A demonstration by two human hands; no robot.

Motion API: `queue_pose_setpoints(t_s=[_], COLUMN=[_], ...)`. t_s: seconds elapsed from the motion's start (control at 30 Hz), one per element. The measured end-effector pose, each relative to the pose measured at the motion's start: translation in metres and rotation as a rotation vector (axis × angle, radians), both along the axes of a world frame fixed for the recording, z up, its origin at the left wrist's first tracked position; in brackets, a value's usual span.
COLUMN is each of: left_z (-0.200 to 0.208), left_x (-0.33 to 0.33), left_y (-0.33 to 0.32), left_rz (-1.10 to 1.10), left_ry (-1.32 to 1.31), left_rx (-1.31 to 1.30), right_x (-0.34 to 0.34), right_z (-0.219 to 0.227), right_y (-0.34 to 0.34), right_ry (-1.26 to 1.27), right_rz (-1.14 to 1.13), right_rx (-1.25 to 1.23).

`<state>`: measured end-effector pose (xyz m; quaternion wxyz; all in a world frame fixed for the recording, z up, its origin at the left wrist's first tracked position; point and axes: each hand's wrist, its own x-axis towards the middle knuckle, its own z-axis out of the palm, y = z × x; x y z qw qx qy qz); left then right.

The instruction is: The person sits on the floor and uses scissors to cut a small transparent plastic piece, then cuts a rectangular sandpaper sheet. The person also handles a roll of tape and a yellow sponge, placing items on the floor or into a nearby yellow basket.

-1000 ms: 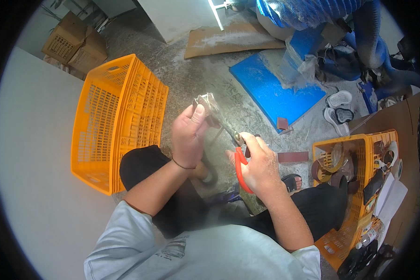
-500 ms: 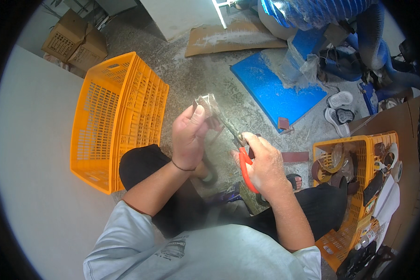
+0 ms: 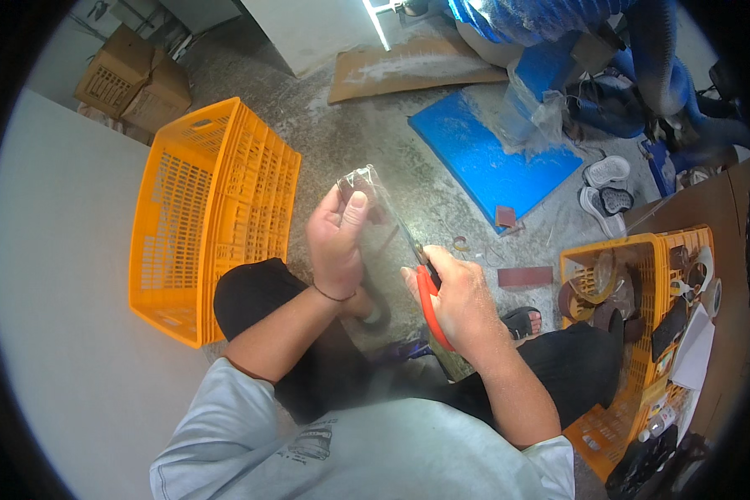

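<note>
My left hand (image 3: 336, 237) is closed on a small brown sheet (image 3: 357, 185) with pale, ragged edges, the thumb pressed on its face. What the sheet is made of I cannot tell for sure. My right hand (image 3: 461, 300) grips red-handled scissors (image 3: 429, 310). Their blades point up and to the left, along the right side of the sheet. Whether the blades touch it is too blurred to tell.
Stacked yellow crates (image 3: 212, 225) stand at left; another yellow crate (image 3: 654, 333) at right holds rolls and strips. A blue board (image 3: 467, 154), a dark red strip (image 3: 525, 277) and shoes (image 3: 604, 196) lie on the floor. My knees are below my hands.
My right hand and the scissors have shifted slightly left, and the scissors' handle stands a little more upright. The sheet in my left hand has moved slightly left.
</note>
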<state>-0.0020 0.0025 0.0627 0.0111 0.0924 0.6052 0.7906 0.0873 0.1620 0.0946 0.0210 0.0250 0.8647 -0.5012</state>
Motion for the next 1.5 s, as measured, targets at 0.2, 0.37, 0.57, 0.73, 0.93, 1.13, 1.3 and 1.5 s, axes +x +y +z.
queue_pose_setpoints(t_s=[0.2, 0.37, 0.57, 0.73, 0.93, 1.13, 1.3, 1.5], left_z=[0.005, 0.010, 0.009, 0.004, 0.000, 0.002, 0.004, 0.005], left_x=[-0.005, -0.005, -0.004, -0.004, 0.000, -0.001, -0.003, -0.006], left_y=[0.001, 0.000, -0.006, -0.009, -0.003, 0.006, 0.007, 0.006], left_rz=[-0.013, 0.002, -0.034, -0.038, 0.048, 0.094, 0.068, 0.059], left_ry=[-0.032, -0.083, -0.044, -0.041, 0.017, 0.037, 0.051, 0.004], left_rx=[-0.004, 0.080, 0.007, 0.031, -0.026, -0.072, -0.076, -0.055], right_x=[-0.001, -0.001, -0.002, -0.003, -0.002, 0.001, 0.001, -0.001], right_z=[0.000, -0.007, -0.006, -0.003, -0.001, 0.002, -0.001, -0.004], right_y=[0.002, -0.002, 0.004, 0.004, -0.005, -0.005, -0.001, -0.003], right_ry=[-0.026, 0.144, 0.092, 0.058, -0.050, -0.054, -0.068, -0.071], right_rz=[0.006, -0.059, -0.003, 0.037, 0.008, -0.028, -0.013, -0.020], right_rx=[-0.108, 0.080, 0.135, 0.145, 0.049, -0.097, -0.202, -0.199])
